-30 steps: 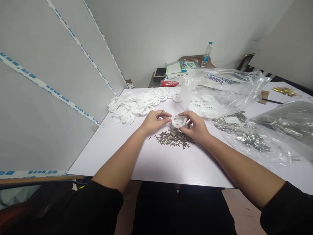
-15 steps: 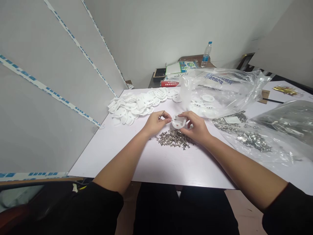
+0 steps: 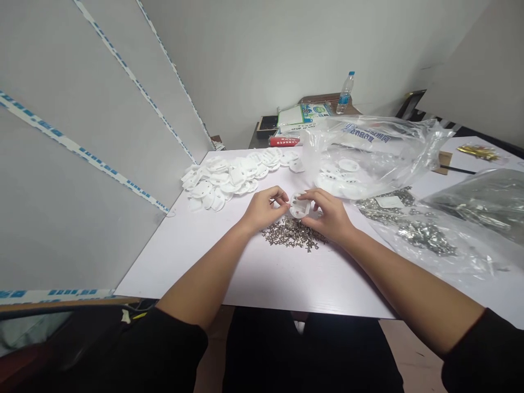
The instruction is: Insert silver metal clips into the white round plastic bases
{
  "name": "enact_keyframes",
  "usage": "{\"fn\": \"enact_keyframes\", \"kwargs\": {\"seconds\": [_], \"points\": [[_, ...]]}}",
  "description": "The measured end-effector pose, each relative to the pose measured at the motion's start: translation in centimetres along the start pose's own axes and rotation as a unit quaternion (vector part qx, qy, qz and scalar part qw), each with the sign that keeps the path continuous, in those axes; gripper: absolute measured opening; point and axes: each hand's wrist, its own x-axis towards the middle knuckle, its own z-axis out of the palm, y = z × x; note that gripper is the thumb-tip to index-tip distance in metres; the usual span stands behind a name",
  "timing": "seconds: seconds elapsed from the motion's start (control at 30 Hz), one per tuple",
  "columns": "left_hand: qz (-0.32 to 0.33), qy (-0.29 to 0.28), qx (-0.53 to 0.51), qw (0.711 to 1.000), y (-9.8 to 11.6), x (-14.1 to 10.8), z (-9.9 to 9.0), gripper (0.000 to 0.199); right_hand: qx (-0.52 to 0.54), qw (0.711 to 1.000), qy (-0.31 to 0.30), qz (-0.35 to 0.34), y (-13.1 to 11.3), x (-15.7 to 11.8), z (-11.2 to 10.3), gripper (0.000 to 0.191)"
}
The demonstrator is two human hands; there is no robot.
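My right hand (image 3: pixel 325 214) grips a round white plastic part (image 3: pixel 300 206) by its right edge, tilted so that its slotted inner side faces me. Close against the part's left edge is my left hand (image 3: pixel 268 207), thumb and forefinger pinched together. A thin dark tool (image 3: pixel 272 202) shows a little between those fingers; most of it is hidden. Under both hands lies a loose heap of small metal pieces (image 3: pixel 292 234) on the white table (image 3: pixel 266 278).
Many round white parts (image 3: pixel 221 177) are piled at the back left. A large clear bag (image 3: pixel 376 158) with more white parts stands behind my right hand. Bags of small metal pieces (image 3: pixel 426 234) lie to the right. A water bottle (image 3: pixel 346 94) stands at the back.
My left hand has shifted slightly right, closer to the white part, and its tool now shows less. The white part has moved slightly right in my right hand's hold.
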Motion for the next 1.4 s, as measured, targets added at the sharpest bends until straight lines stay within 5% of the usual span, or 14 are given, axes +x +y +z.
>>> {"fn": "enact_keyframes", "kwargs": {"seconds": [0.37, 0.8, 1.1, 1.4], "points": [[-0.032, -0.028, -0.002, 0.999, 0.3, 0.0, 0.1, 0.018, -0.023, 0.999, 0.02, -0.035, -0.1, 0.1, 0.1, 0.033], [-0.026, -0.093, -0.12, 0.988, -0.4, 0.4, -0.8, 0.015, 0.02, 0.999, 0.034, -0.037, -0.3, 0.4, -0.2, 0.031], [-0.141, -0.226, -0.334, 0.904, -1.4, 0.4, -1.5, 0.041, 0.109, 0.994, 0.031, 0.009, -0.6, 0.3, -0.3, 0.035], [-0.131, -0.252, -0.374, 0.883, -1.8, 0.4, -1.6, 0.041, 0.121, 0.992, 0.044, 0.002, -0.7, 0.1, -0.2, 0.033]]}}
